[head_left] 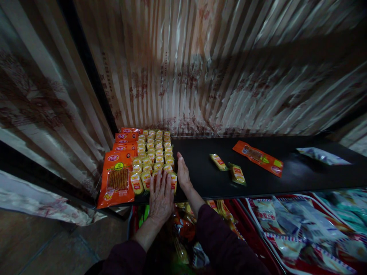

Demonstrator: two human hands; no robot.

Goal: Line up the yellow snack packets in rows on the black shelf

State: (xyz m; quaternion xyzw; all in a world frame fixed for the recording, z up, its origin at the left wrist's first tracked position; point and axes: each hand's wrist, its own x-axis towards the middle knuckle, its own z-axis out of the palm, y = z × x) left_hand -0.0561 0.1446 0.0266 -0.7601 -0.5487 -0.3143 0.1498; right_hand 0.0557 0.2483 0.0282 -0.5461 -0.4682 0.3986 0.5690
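Note:
On a black shelf lie rows of small yellow snack packets, next to a stack of orange snack bags at the left end. My left hand rests flat, fingers stretched out, on the front packets of the rows. Standing on its edge, my right hand presses with straight fingers against the right side of the rows. Neither hand holds anything.
Two loose yellow packets, an orange bag and a pale bag lie further right on the shelf. Below are red bins full of packaged snacks. A striped curtain hangs behind.

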